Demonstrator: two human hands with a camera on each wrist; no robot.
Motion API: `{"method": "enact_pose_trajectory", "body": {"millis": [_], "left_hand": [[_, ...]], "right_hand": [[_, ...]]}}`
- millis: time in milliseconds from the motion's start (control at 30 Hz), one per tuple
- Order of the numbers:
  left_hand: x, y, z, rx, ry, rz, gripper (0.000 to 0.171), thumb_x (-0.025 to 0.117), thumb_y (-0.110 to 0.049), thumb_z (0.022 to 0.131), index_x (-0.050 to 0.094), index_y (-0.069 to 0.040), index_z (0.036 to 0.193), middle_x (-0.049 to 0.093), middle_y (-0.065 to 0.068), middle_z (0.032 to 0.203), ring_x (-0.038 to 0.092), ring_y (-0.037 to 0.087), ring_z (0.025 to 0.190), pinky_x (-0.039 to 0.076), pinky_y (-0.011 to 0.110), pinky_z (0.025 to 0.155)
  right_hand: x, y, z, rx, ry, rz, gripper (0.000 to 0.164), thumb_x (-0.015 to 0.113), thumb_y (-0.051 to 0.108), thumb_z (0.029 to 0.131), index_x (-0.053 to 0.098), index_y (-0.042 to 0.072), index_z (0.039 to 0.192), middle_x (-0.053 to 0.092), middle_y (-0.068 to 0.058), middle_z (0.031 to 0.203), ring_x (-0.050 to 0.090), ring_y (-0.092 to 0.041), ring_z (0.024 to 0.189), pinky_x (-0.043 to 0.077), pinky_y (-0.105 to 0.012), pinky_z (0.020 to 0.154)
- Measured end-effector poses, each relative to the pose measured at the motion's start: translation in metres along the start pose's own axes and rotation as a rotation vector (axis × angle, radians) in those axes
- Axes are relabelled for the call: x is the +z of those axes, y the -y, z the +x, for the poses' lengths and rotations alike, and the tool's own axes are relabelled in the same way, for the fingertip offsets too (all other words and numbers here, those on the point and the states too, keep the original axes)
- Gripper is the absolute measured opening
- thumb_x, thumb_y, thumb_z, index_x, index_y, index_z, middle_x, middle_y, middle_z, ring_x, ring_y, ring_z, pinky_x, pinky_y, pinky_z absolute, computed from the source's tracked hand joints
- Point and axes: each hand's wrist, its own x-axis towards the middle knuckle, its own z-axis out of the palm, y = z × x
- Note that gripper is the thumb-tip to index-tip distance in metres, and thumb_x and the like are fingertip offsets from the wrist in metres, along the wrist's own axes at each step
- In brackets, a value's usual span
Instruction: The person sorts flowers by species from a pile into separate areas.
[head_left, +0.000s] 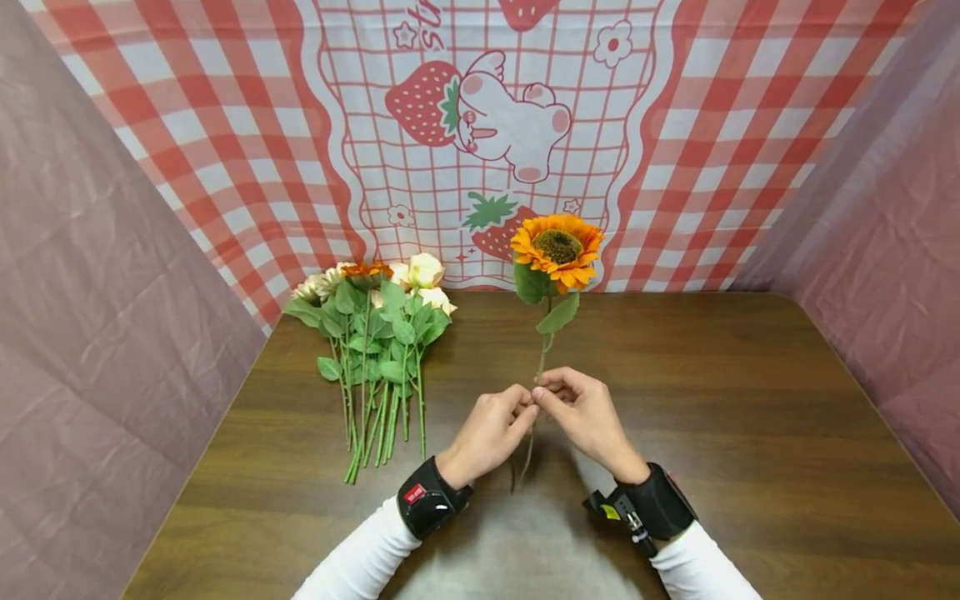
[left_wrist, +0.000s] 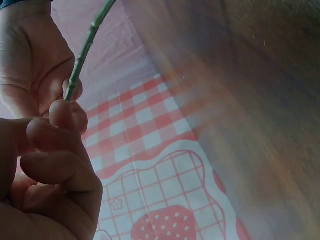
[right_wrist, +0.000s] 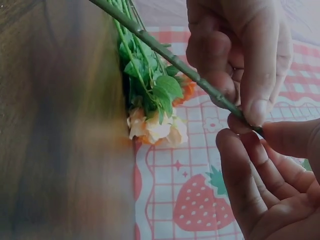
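Note:
An orange artificial sunflower with a dark brown center and two green leaves stands upright in the head view, over the middle of the table. My left hand pinches its thin stem between thumb and fingers. Right beside it, my right hand pinches the same stem, fingertips close to the left hand's. Below the hands the lower stem hangs down toward me. Up close in the right wrist view, the green stem shows small nodes and passes between the fingertips of both hands. The left wrist view shows the stem rising from the fingers.
A bunch of artificial flowers, with cream blooms, orange ones and green stems, lies at the left of the brown wooden table. A strawberry-print checked cloth hangs behind. Pinkish cloth stands at both sides.

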Motion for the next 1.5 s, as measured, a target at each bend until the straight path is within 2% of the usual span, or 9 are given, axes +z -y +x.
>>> {"method": "enact_pose_trajectory", "body": {"millis": [233, 333, 633, 800, 967, 1100, 1267, 1367, 1500], "left_hand": [[-0.006, -0.001, 0.001, -0.02, -0.001, 0.084, 0.007, 0.062, -0.011, 0.096, 0.067, -0.007, 0.095, 0.072, 0.001, 0.079, 0.066, 0.009, 0.067, 0.05, 0.02, 0.062], [-0.008, 0.0, 0.0, -0.023, -0.011, 0.101, 0.006, 0.062, -0.011, 0.095, 0.067, -0.009, 0.094, 0.072, 0.0, 0.079, 0.065, 0.009, 0.066, 0.049, 0.021, 0.062], [-0.011, 0.0, 0.001, -0.056, 0.021, 0.124, 0.008, 0.061, -0.013, 0.096, 0.067, -0.01, 0.099, 0.071, -0.003, 0.079, 0.06, 0.002, 0.063, 0.047, 0.02, 0.062], [-0.011, -0.002, 0.0, -0.071, 0.032, 0.132, 0.01, 0.06, -0.015, 0.096, 0.067, -0.011, 0.101, 0.071, -0.004, 0.08, 0.059, 0.001, 0.064, 0.046, 0.019, 0.061], [-0.01, -0.001, 0.0, -0.065, 0.037, 0.145, 0.01, 0.06, -0.015, 0.096, 0.067, -0.01, 0.102, 0.071, -0.004, 0.079, 0.06, 0.002, 0.064, 0.046, 0.019, 0.06], [-0.01, -0.001, -0.001, -0.064, 0.048, 0.148, 0.01, 0.06, -0.015, 0.097, 0.067, -0.01, 0.103, 0.071, -0.004, 0.078, 0.059, 0.001, 0.063, 0.045, 0.018, 0.059], [-0.009, -0.001, -0.001, -0.066, 0.058, 0.145, 0.011, 0.06, -0.014, 0.097, 0.067, -0.009, 0.104, 0.07, -0.004, 0.078, 0.059, 0.001, 0.063, 0.046, 0.018, 0.059], [-0.008, -0.001, -0.001, -0.067, 0.061, 0.148, 0.012, 0.059, -0.015, 0.097, 0.067, -0.009, 0.104, 0.071, -0.004, 0.079, 0.059, 0.001, 0.064, 0.046, 0.019, 0.059], [-0.008, -0.001, -0.002, -0.07, 0.067, 0.151, 0.012, 0.059, -0.015, 0.097, 0.067, -0.009, 0.104, 0.071, -0.004, 0.078, 0.059, 0.001, 0.063, 0.046, 0.019, 0.058]], "right_hand": [[-0.017, -0.002, 0.004, 0.065, -0.011, 0.001, 0.015, 0.067, -0.002, 0.092, 0.065, -0.012, 0.103, 0.068, -0.02, 0.084, 0.069, -0.02, 0.066, 0.058, -0.034, 0.057], [-0.03, -0.005, 0.007, 0.082, -0.04, -0.005, 0.016, 0.066, -0.002, 0.093, 0.065, -0.013, 0.103, 0.068, -0.023, 0.085, 0.069, -0.013, 0.068, 0.057, -0.029, 0.057], [-0.086, -0.015, 0.01, 0.125, -0.154, -0.109, 0.018, 0.066, 0.0, 0.093, 0.064, -0.014, 0.105, 0.068, -0.026, 0.087, 0.066, -0.004, 0.064, 0.057, -0.028, 0.054], [-0.122, -0.025, 0.006, 0.15, -0.174, -0.247, 0.02, 0.064, 0.004, 0.096, 0.065, -0.012, 0.108, 0.068, -0.028, 0.089, 0.065, -0.002, 0.064, 0.057, -0.029, 0.054], [-0.155, -0.037, -0.001, 0.225, -0.155, -0.357, 0.023, 0.061, 0.007, 0.097, 0.065, -0.014, 0.108, 0.07, -0.024, 0.084, 0.065, -0.005, 0.059, 0.056, -0.028, 0.053], [-0.174, -0.049, -0.006, 0.327, -0.126, -0.375, 0.029, 0.059, 0.008, 0.098, 0.062, -0.018, 0.11, 0.07, -0.019, 0.08, 0.066, -0.007, 0.056, 0.057, -0.029, 0.054], [-0.189, -0.064, -0.012, 0.44, -0.042, -0.412, 0.031, 0.059, 0.009, 0.097, 0.062, -0.018, 0.11, 0.071, -0.014, 0.076, 0.066, -0.011, 0.056, 0.056, -0.028, 0.055], [-0.196, -0.072, -0.017, 0.479, 0.022, -0.446, 0.03, 0.059, 0.009, 0.097, 0.063, -0.018, 0.107, 0.072, -0.012, 0.075, 0.067, -0.013, 0.058, 0.054, -0.026, 0.055], [-0.203, -0.082, -0.022, 0.533, 0.062, -0.45, 0.029, 0.057, 0.008, 0.096, 0.063, -0.02, 0.105, 0.071, -0.01, 0.073, 0.067, -0.015, 0.058, 0.053, -0.026, 0.055]]}}
